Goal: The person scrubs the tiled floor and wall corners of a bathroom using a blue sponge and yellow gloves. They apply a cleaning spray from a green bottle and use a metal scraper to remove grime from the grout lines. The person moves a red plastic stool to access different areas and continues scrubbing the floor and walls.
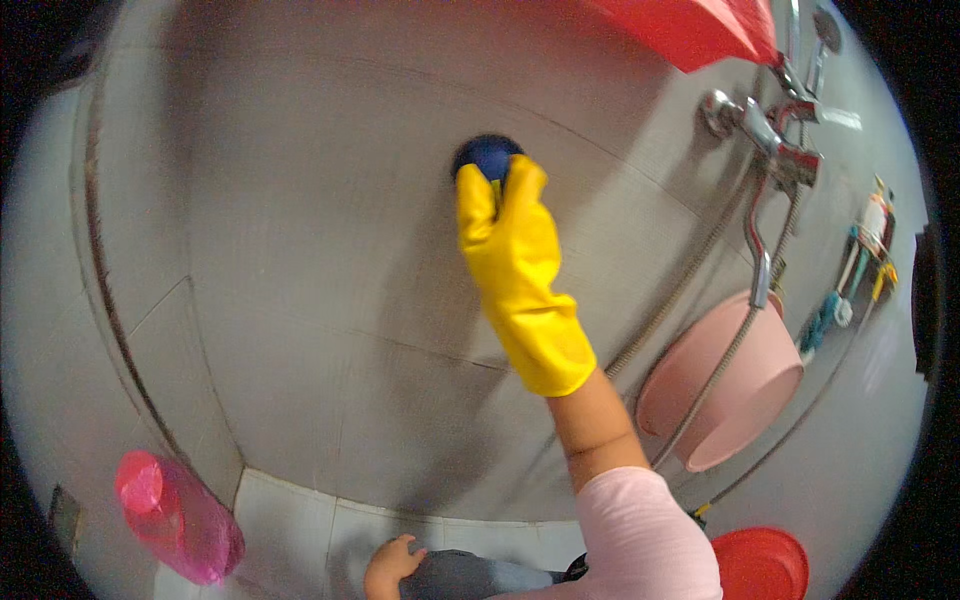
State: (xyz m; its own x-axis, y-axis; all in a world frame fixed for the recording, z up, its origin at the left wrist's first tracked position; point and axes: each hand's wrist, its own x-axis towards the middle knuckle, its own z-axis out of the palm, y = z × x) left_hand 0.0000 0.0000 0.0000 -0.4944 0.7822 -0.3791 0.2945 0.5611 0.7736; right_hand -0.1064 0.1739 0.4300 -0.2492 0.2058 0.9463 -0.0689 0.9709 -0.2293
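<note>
Free wall [300, 220] left of the gloved right grip [512, 240]; tap [762, 130], hose [657, 323] and pink basin [700, 365] as obstacles rightward

No readable text, labels, brands, numbers or signs. Nothing legible at the grip either: yellow-gloved right hand [515, 245] or dark blue scrubber [487, 157]. Far right of the grip, a small white item [876, 215] hung on the wall has coloured patches; too small and blurred to tell if that's print.
</note>
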